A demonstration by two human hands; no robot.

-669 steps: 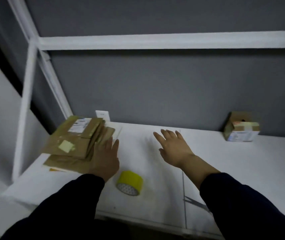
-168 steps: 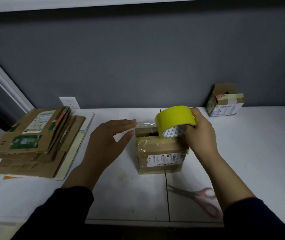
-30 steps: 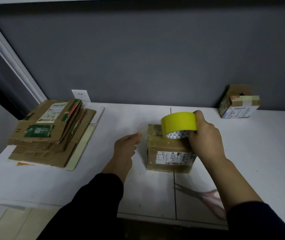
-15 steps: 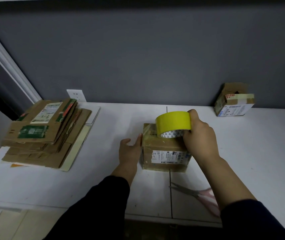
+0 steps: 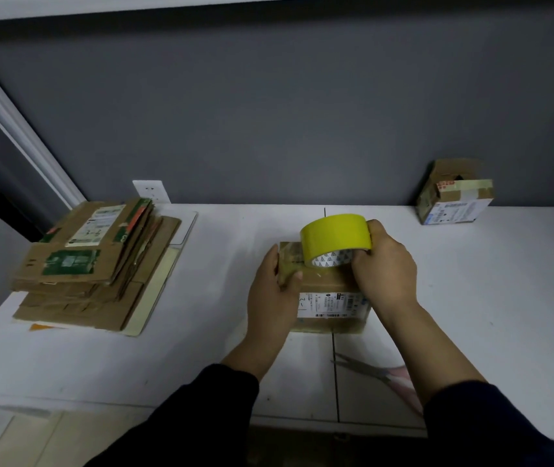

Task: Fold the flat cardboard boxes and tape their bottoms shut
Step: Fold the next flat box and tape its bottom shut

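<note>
1. The folded box (image 5: 331,299), brown cardboard with a white printed label on its near side, stands at the middle of the table (image 5: 201,348).
2. The yellow tape roll (image 5: 334,235) stands on edge on the folded box's top.
3. The flat boxes (image 5: 90,264) lie in an uneven stack at the table's left, well apart.
4. A taped box (image 5: 454,200) sits at the far right.

Left hand (image 5: 273,291), right hand (image 5: 385,274), fingers (image 5: 377,228) curled

Packing workspace, white worktable (image 5: 504,298), grey wall (image 5: 268,112), stack of flattened cartons (image 5: 93,264), wall socket (image 5: 151,192)
</note>
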